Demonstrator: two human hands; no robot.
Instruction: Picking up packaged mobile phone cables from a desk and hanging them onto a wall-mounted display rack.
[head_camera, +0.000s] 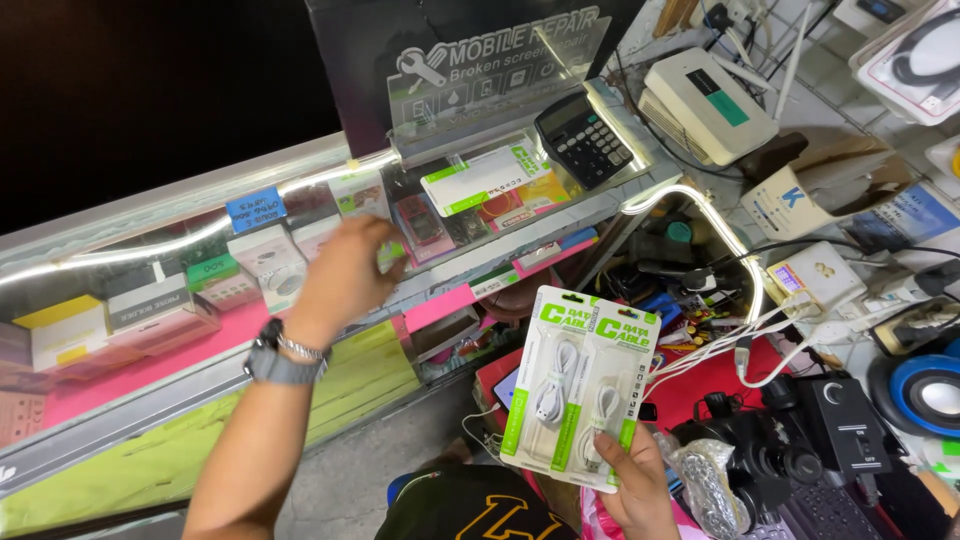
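Two cable packs (578, 390), white w/ green trim, fanned & gripped at bottom edge by right hand (636, 487), low center-right. Left hand (345, 272), wristwatch (280, 358) on, reaches into glass display case (130, 300), fingers blurred; can't tell grip. Calculator (585, 139) on top.

A glass display counter (150, 330) is lit from within by a bright strip light (150, 245); its shelves are lined in pink above and yellow-green below; a clear acrylic sign (495, 70) is stood on its top beside a black calculator (585, 138); the space beyond the counter is left in darkness; a grey concrete floor (350, 470) is seen beneath; a red mat (700, 385) is spread over the cluttered workbench at the right.
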